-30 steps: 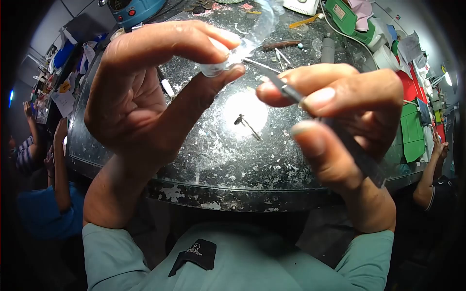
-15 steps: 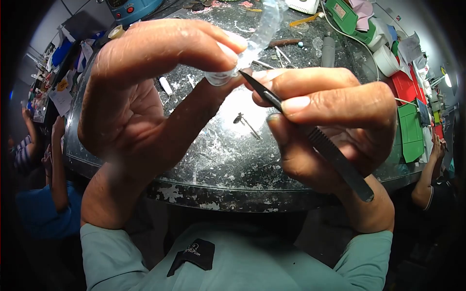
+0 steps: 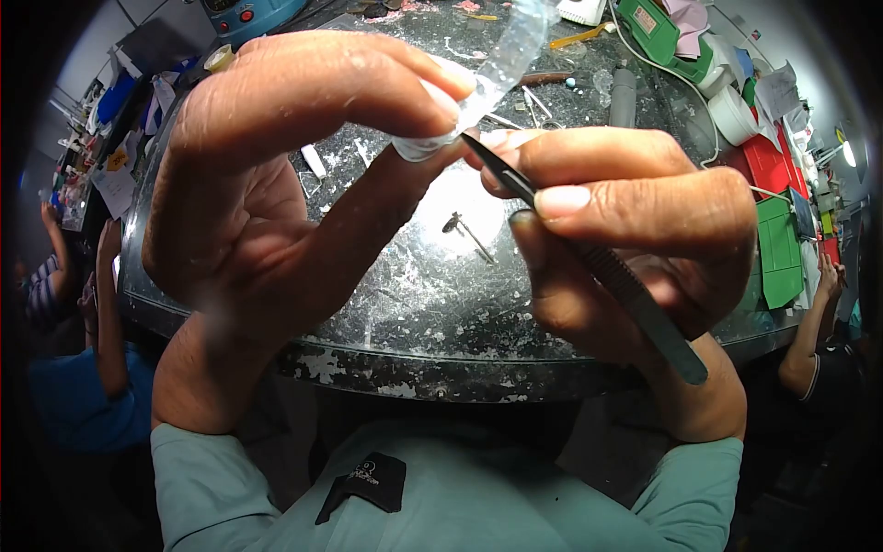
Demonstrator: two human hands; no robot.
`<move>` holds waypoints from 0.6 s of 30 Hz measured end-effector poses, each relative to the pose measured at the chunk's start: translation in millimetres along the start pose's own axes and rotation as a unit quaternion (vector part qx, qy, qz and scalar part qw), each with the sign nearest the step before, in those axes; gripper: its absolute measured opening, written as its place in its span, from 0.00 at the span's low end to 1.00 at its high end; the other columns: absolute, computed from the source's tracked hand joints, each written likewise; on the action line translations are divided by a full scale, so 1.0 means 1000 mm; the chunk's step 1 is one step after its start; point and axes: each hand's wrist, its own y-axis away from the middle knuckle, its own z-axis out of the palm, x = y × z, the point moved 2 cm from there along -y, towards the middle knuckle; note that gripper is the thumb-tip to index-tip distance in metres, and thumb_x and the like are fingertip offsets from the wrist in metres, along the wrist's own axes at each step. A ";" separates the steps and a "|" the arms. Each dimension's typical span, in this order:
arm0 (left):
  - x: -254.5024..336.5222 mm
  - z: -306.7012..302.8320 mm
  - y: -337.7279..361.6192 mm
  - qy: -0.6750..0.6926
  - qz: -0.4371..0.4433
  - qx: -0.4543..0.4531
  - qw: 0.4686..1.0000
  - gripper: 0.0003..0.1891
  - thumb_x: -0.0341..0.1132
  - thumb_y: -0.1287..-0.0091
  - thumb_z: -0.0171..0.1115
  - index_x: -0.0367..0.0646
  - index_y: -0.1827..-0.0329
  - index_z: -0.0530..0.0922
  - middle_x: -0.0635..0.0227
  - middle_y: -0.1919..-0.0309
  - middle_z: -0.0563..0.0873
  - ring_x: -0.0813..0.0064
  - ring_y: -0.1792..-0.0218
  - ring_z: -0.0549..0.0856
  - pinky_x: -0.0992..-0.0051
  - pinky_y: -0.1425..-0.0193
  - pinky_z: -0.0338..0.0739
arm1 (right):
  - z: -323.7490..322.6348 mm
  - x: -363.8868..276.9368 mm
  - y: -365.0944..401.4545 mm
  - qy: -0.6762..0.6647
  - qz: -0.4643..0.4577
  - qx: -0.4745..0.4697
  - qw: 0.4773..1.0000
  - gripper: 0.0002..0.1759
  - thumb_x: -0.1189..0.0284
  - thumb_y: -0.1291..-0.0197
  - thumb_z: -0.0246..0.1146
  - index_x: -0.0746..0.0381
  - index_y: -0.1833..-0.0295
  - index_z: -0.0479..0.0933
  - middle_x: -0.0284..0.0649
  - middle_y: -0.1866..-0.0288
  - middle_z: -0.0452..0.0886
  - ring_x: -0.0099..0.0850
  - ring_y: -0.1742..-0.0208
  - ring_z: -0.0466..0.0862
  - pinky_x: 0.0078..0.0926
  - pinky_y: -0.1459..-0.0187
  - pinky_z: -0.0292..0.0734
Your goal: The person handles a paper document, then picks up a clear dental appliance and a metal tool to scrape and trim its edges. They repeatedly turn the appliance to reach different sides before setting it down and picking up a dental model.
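Pinched between the thumb and fingers of my left hand (image 3: 267, 156) is a clear, curved plastic dental aligner (image 3: 508, 66). One end of it sits at the fingertips, while the rest arcs up toward the top edge of the view. My right hand (image 3: 644, 212) grips a dark scalpel (image 3: 635, 290) like a pen, its ribbed handle slanting down to the right. The scalpel's pointed tip meets the aligner's edge or is very close to it, beside my left fingertips. Below, on the table, lies a small metal mandrel with a round head (image 3: 471, 237).
The dark table (image 3: 414, 313) is scuffed and strewn with white residue. Toward its back lie a grey cylinder (image 3: 623, 97), a yellow tool (image 3: 575, 39) and a green box (image 3: 658, 37). A blue machine (image 3: 248, 18) stands back left. Other people's arms (image 3: 108, 313) show at both sides.
The aligner has turned and shifted slightly to the right in my left fingers. My right hand and the scalpel have moved only a little, with the tip still at the aligner's edge.
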 end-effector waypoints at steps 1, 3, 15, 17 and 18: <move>0.000 0.000 0.000 -0.005 -0.001 -0.005 1.000 0.21 0.15 0.44 0.69 0.34 0.48 0.73 0.51 0.56 0.83 0.62 0.51 0.84 0.64 0.42 0.79 | 0.000 0.001 0.000 0.002 -0.005 0.000 1.000 0.18 0.84 0.41 0.66 0.66 0.49 0.67 0.58 0.56 0.82 0.36 0.60 0.88 0.28 0.59 0.87; 0.001 0.000 0.000 -0.006 0.000 -0.005 1.000 0.21 0.15 0.43 0.69 0.34 0.48 0.73 0.51 0.56 0.83 0.62 0.51 0.84 0.64 0.42 0.79 | 0.000 0.000 0.000 0.004 -0.009 0.001 1.000 0.19 0.84 0.41 0.66 0.66 0.49 0.67 0.58 0.56 0.82 0.36 0.60 0.88 0.28 0.59 0.87; -0.001 0.001 0.003 0.011 -0.011 0.003 1.000 0.19 0.16 0.43 0.69 0.33 0.49 0.74 0.49 0.56 0.84 0.61 0.51 0.84 0.64 0.42 0.79 | 0.002 -0.005 0.003 -0.067 0.123 0.032 0.990 0.19 0.84 0.43 0.69 0.63 0.52 0.67 0.56 0.57 0.82 0.39 0.59 0.88 0.34 0.54 0.87; -0.001 0.001 0.003 0.013 -0.012 0.005 1.000 0.19 0.16 0.43 0.68 0.33 0.49 0.74 0.49 0.56 0.84 0.61 0.51 0.84 0.64 0.42 0.78 | -0.002 0.001 0.001 -0.044 0.061 -0.010 0.997 0.19 0.82 0.42 0.70 0.62 0.52 0.67 0.56 0.57 0.83 0.43 0.55 0.88 0.38 0.51 0.86; -0.002 0.001 0.003 0.015 -0.008 0.001 1.000 0.19 0.16 0.43 0.69 0.33 0.49 0.74 0.49 0.55 0.84 0.60 0.51 0.84 0.63 0.41 0.78 | -0.003 0.003 0.001 -0.044 0.050 -0.002 0.998 0.19 0.81 0.42 0.70 0.62 0.51 0.67 0.55 0.56 0.83 0.45 0.50 0.86 0.40 0.48 0.85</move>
